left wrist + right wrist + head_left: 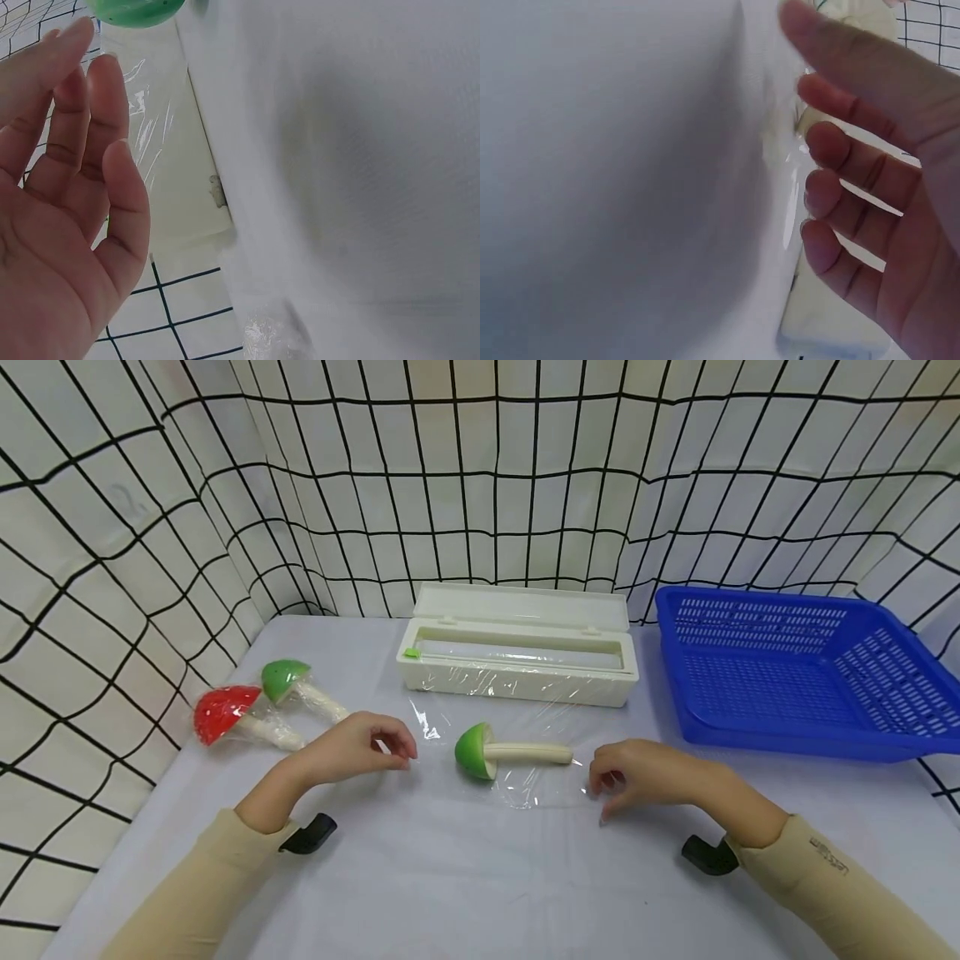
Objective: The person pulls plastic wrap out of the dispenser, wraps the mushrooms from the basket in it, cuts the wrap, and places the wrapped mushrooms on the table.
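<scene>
A toy mushroom with a green cap (472,752) and a pale stem lies on its side on a sheet of clear plastic film (525,789). The film spreads over the table in front of a white cling film dispenser (517,685), whose lid stands raised with a roll inside. To the left of the cap, my left hand (363,747) hovers with loosely bent fingers, holding nothing. My right hand (637,775) is just beyond the stem's end, beside the film's right edge. Its thumb and bent fingers are apart; whether a fingertip touches the film I cannot tell.
At the left lie a red-capped mushroom (225,714) and another green-capped mushroom (285,679), both wrapped in clear film. A blue plastic basket (810,739) stands at the right. Black wire grid (525,477) over white cloth borders the table's back and sides.
</scene>
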{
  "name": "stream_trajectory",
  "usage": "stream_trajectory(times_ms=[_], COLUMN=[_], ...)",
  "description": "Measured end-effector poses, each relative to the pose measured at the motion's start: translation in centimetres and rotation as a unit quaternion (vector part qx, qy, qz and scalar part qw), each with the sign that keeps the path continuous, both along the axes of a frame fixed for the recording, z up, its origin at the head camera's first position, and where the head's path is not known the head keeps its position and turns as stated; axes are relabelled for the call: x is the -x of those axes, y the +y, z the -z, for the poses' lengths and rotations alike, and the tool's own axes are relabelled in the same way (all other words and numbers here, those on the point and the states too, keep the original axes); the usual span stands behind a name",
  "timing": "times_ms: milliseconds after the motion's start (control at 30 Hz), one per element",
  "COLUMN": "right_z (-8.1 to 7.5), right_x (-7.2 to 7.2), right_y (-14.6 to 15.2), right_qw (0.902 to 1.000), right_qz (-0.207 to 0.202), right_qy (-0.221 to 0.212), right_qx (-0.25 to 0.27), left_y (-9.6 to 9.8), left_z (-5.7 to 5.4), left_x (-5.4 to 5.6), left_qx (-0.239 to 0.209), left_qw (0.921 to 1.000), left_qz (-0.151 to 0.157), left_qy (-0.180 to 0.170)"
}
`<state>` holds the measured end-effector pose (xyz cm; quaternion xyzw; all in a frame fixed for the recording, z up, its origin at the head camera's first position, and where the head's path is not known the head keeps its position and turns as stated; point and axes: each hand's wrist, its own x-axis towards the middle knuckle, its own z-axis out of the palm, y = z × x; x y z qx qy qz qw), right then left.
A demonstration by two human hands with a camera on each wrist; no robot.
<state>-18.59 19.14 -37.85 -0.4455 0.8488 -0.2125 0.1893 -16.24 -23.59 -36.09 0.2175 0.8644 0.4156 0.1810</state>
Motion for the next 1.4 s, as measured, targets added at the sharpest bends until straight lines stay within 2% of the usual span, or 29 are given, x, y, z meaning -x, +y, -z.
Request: stream_trajectory(times_ms=[200,367,533,733,967,1133,1300,1400], right_z=[0.7,0.5,-0.5,-0.7,-1.0,-0.6,0.0,0.5], right_x=[-0.1,-0.2,0.1,0.6,1.4,2.1,2.7,3.1], right_y=[0.5,0.6,0.3,-0.6,-0.7,-1.9,-3.8,-4.6], right_qw=[0.9998,0.9994,0.9975,0.9883,0.977,0.9737,0.9726,0.9708], right_qz=[-0.014,-0.02,0.036,0.103,0.154,0.171,0.183,0.192], right_qy=[-0.011,0.021,0.045,0.067,0.074,0.083,0.059,0.004], right_qx=[0.008,0.02,0.041,0.09,0.128,0.126,0.131,0.144], left_y=[-0.2,0.0,0.7,1.6,1.2,2.2,4.4,5.6], left_z=[-0.3,-0.3,-0.2,-0.2,0.2,0.7,0.9,1.2], left_x=[0.0,0.1,0.3,0.8,1.4,2.2,2.9,3.1], left_qx=[-0.017,-0.022,-0.047,-0.067,-0.097,-0.124,-0.147,-0.15], left_qw=[0.9998,0.9995,0.9985,0.9971,0.9935,0.9899,0.9859,0.9849], left_qz=[0.004,0.015,0.007,0.002,-0.047,-0.06,-0.075,-0.084], left_qy=[0.012,0.014,0.027,0.034,0.036,0.034,0.026,0.019])
